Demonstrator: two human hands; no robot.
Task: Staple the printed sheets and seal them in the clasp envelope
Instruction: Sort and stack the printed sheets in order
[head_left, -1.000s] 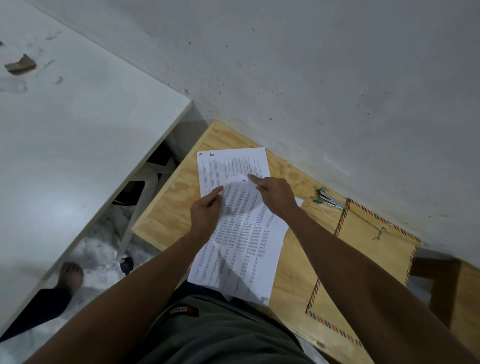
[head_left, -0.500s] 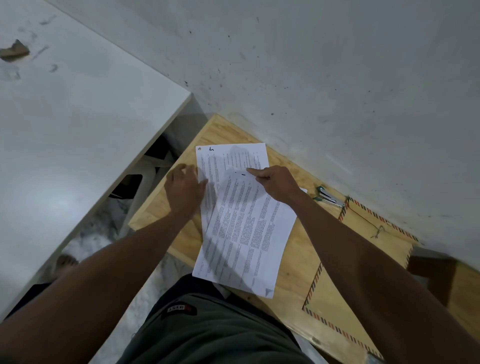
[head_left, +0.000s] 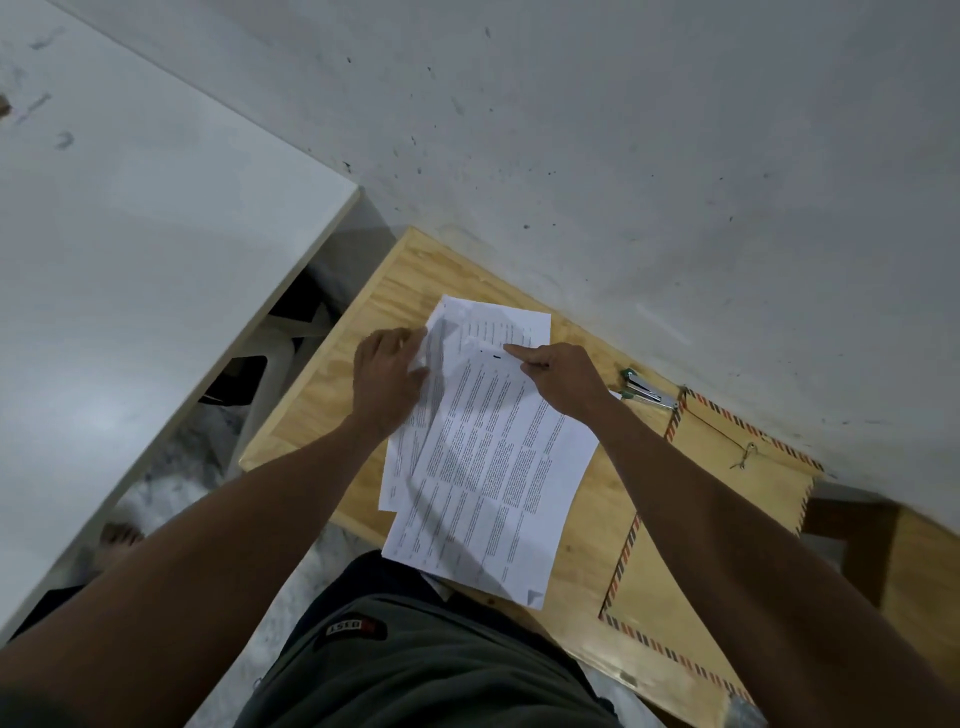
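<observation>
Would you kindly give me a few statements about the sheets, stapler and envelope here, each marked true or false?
1. The stapler lies on the wooden table near the wall. True.
2. The right hand holds the stapler. False: it rests on the sheets, index finger extended.
3. The sheets are squared into one neat stack. False: they are fanned out, the top one skewed.
4. The envelope lies to the right of the sheets. True.
5. The left hand touches the sheets' left edge. True.
6. The sheets are inside the envelope. False: they lie on the table.
</observation>
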